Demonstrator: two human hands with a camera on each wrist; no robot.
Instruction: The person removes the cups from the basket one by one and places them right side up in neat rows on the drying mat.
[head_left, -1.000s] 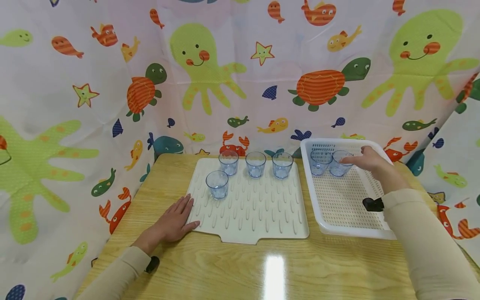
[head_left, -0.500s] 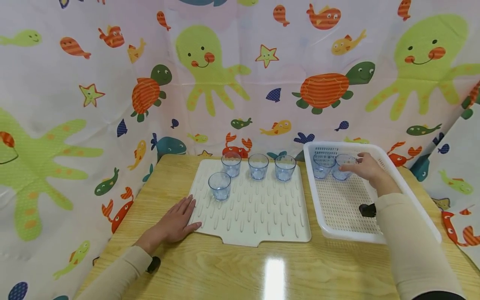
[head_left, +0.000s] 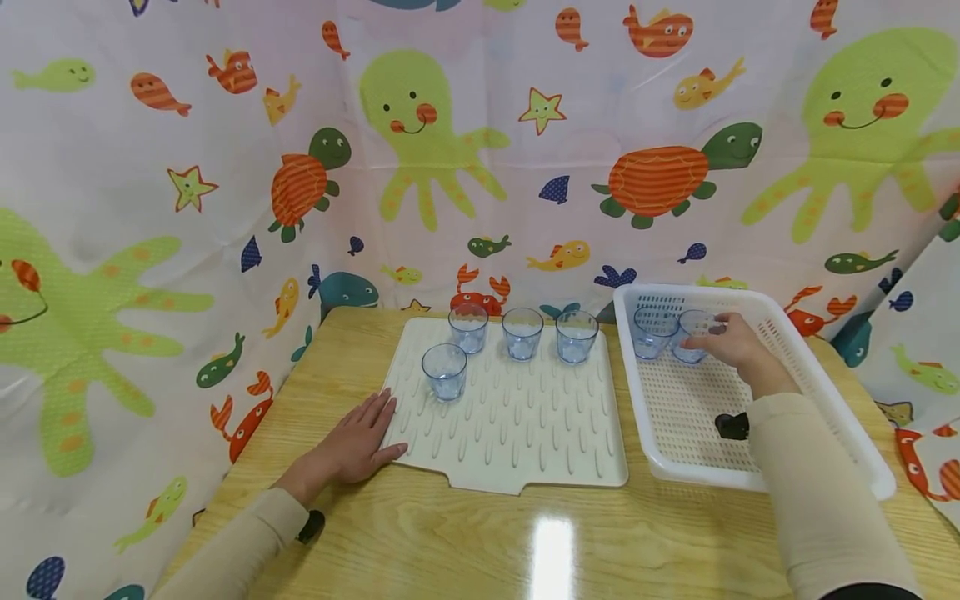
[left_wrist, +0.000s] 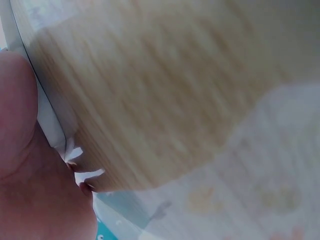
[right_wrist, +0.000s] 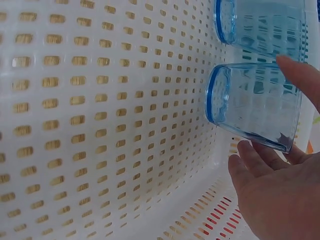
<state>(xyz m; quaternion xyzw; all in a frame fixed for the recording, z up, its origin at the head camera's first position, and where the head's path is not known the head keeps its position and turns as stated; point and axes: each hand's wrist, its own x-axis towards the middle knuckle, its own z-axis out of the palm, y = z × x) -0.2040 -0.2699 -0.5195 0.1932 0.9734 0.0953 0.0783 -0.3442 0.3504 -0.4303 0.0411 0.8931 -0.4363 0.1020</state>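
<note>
My left hand (head_left: 356, 442) lies flat at the left edge of the cream drainboard (head_left: 517, 442), fingers straight, fingertips and thumb on its rim. In the left wrist view only part of that hand shows, beside the wooden surface. My right hand (head_left: 738, 346) reaches into the white perforated basket (head_left: 652, 446) and holds a clear bluish drinking glass (right_wrist: 255, 102) near its rim, thumb on one side and fingers on the other. That glass stands upright on the basket floor. A second drinking glass (head_left: 649, 340) stands close beside it.
Several similar glasses stand upright on the drainboard: a back row with a middle glass (head_left: 522, 337), and one glass (head_left: 446, 375) in front at the left. The wooden table (head_left: 465, 542) bears both board and basket. A sea-animal curtain (head_left: 555, 183) closes off the back and sides.
My right hand has come down around the right glass in the basket, its fingers closing at the rim. The left hand stays on the drainboard's edge. The head view has shifted slightly.
</note>
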